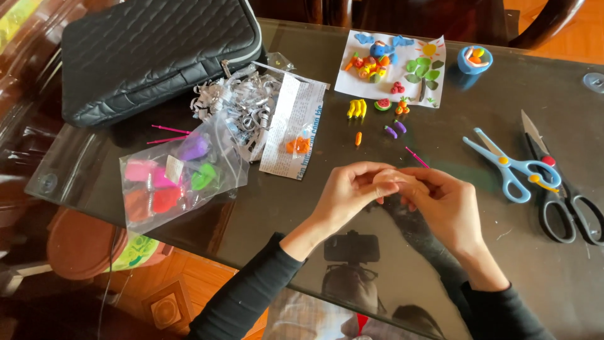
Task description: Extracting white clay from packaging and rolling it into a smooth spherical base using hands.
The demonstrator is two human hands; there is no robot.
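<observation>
Left hand [349, 189] and right hand [440, 201] met above bench [302, 208], fingertips pinched together on small pinkish clay piece [385, 178], mostly hidden. Looked like rolling stage. Pink stick [416, 157] just beyond right hand; blue scissors [513, 167] farther right.

Head view, steeply down, close.

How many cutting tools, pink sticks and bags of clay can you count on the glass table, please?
Scissors: 2, blue-handled scissors and black-handled scissors
Pink sticks: 3, two sticks near the bag and one stick by the hands
Plastic bags of coloured clay: 1, clay bag
Total: 6
</observation>
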